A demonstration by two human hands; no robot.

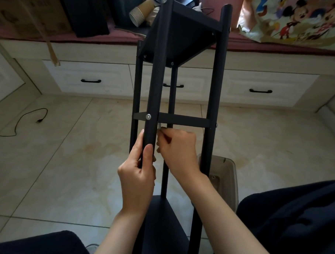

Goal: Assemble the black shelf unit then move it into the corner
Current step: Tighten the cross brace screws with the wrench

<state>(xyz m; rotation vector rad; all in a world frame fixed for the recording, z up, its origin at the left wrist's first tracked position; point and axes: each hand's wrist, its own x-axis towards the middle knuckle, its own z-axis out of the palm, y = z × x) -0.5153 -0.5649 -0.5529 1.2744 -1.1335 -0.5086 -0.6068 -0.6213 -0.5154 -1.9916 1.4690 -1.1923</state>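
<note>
The black shelf unit (214,94) leans away from me between my knees, with round black posts and flat black shelves. My left hand (137,175) grips the nearest post (156,78) just below a silver bolt head (148,116) at the middle shelf (184,120). My right hand (178,148) is closed behind that post, pinching a small silvery tool (159,126) that points up at the underside of the middle shelf. The upper shelf (178,35) sits far up; a lower shelf (162,218) shows between my forearms.
A cream drawer bank (88,79) with black handles runs across the back under a cushioned ledge holding stacked paper cups (138,15), dark boxes and a cartoon-print bag (302,19). A translucent bin (225,179) stands right of the shelf unit. A black cable (27,118) lies on the tiled floor at left.
</note>
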